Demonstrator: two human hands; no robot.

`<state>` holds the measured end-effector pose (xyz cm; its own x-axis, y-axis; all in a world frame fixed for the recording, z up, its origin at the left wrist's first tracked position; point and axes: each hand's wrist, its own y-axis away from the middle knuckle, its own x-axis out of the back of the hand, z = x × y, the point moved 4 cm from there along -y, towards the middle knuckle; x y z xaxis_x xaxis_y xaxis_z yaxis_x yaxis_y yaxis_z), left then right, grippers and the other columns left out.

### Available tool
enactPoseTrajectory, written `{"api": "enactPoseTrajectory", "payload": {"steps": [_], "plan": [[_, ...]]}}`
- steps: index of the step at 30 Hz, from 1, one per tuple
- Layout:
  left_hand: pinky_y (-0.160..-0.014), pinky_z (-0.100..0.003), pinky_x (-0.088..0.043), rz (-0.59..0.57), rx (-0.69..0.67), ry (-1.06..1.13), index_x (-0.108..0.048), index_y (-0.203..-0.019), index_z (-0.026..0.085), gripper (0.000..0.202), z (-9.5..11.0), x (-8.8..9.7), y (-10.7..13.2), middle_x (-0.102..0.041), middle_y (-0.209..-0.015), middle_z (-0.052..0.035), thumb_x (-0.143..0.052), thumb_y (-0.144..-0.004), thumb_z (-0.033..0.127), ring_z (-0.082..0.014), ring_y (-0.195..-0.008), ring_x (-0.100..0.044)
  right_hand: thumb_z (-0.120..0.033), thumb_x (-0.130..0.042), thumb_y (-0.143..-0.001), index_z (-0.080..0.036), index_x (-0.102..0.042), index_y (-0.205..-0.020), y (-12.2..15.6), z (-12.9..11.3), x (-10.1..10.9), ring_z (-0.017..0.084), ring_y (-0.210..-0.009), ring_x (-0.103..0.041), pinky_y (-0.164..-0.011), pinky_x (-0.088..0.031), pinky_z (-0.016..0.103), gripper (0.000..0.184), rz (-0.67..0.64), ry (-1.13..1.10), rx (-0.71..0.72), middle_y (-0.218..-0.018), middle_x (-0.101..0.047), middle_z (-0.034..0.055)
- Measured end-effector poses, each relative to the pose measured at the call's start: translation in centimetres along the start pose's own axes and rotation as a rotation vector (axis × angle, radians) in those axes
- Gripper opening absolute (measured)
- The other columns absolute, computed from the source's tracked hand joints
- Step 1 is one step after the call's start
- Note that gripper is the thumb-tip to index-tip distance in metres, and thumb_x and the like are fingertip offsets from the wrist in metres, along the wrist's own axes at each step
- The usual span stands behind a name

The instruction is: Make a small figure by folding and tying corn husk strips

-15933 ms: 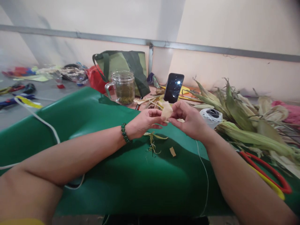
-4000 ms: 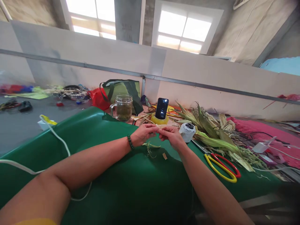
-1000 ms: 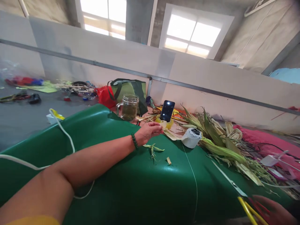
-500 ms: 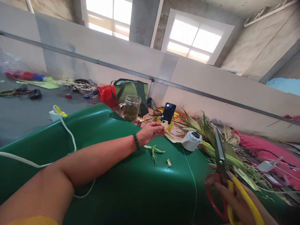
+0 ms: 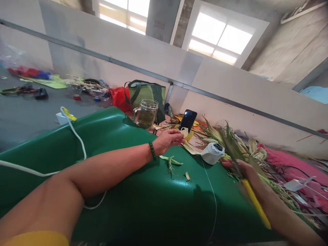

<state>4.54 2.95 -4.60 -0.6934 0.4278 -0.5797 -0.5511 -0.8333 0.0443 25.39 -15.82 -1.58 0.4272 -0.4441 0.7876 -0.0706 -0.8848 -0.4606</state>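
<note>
My left hand, with a dark green bead bracelet at the wrist, is closed in a pinch on a small pale piece of corn husk. A dark phone stands upright just behind that piece. Over on the right, my right hand is wrapped round scissors with a yellow handle; motion blurs their blades. Its fingertips reach towards the heap of corn husks, beside a white spool of thread. On the green mat lie a small braided green husk figure and a husk scrap.
A glass mug stands behind my left wrist, before a green bag and a red bag. A white cable crosses the mat at left. Pink fabric and a white plug lie at right.
My right hand has moved forward towards the husk heap, and the scissors have swung round in it. My left hand keeps its pinch on the husk piece. The view has shifted slightly.
</note>
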Motion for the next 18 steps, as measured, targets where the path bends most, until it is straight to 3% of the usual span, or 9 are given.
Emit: {"api": "enactPoseTrajectory", "payload": {"steps": [3,5,9,14,18], "plan": [[-0.060,-0.017,-0.050,-0.028,-0.021,0.024,-0.057,-0.071,0.010,0.016,0.0,0.0,-0.1,-0.065,-0.059,0.0002,-0.064,-0.082,-0.001,-0.0073,-0.055,-0.066,-0.066,-0.053,-0.081,-0.020,-0.052,-0.119,-0.5,-0.1,-1.1,0.028,-0.083,-0.072,-0.072,-0.059,0.038,0.059,-0.082,0.171,0.045,-0.099,-0.072,0.0131],[-0.062,-0.017,-0.051,-0.044,-0.031,0.047,-0.058,-0.071,0.010,0.016,0.0,0.0,-0.1,-0.066,-0.061,0.0002,-0.066,-0.080,0.000,-0.0080,-0.058,-0.068,-0.069,-0.055,-0.078,-0.019,-0.052,-0.114,-0.7,-0.3,-1.9,0.027,-0.073,-0.071,-0.065,-0.058,0.037,0.062,-0.055,0.250,0.047,-0.089,-0.071,0.0114],[-0.066,-0.018,-0.052,-0.083,-0.035,0.089,-0.059,-0.071,0.010,0.016,-0.2,-0.1,0.0,-0.067,-0.063,0.0003,-0.071,-0.076,0.001,-0.0087,-0.061,-0.069,-0.073,-0.050,-0.079,-0.020,-0.055,-0.105,-0.8,-1.1,-3.8,0.027,-0.070,-0.070,-0.058,-0.055,0.037,0.059,-0.007,0.402,0.078,-0.093,-0.070,0.0127],[-0.076,-0.024,-0.053,-0.137,-0.026,0.076,-0.060,-0.070,0.010,0.021,-0.9,-0.3,-0.1,-0.068,-0.065,-0.0006,-0.081,-0.068,0.007,-0.0105,-0.063,-0.069,-0.069,-0.050,-0.083,-0.019,-0.057,-0.103,-0.9,-1.8,-5.5,0.027,-0.064,-0.069,-0.052,-0.051,0.035,0.055,-0.007,0.518,0.106,-0.092,-0.071,0.0129],[-0.072,-0.023,-0.052,-0.139,-0.010,0.029,-0.062,-0.070,0.009,0.023,-1.4,-0.3,-0.2,-0.069,-0.068,-0.0027,-0.084,-0.065,0.011,-0.0117,-0.064,-0.070,-0.063,-0.046,-0.087,-0.018,-0.058,-0.102,-1.2,-2.0,-6.3,0.026,-0.061,-0.069,-0.052,-0.049,0.033,0.049,0.001,0.543,0.158,-0.082,-0.071,0.0102]]}}
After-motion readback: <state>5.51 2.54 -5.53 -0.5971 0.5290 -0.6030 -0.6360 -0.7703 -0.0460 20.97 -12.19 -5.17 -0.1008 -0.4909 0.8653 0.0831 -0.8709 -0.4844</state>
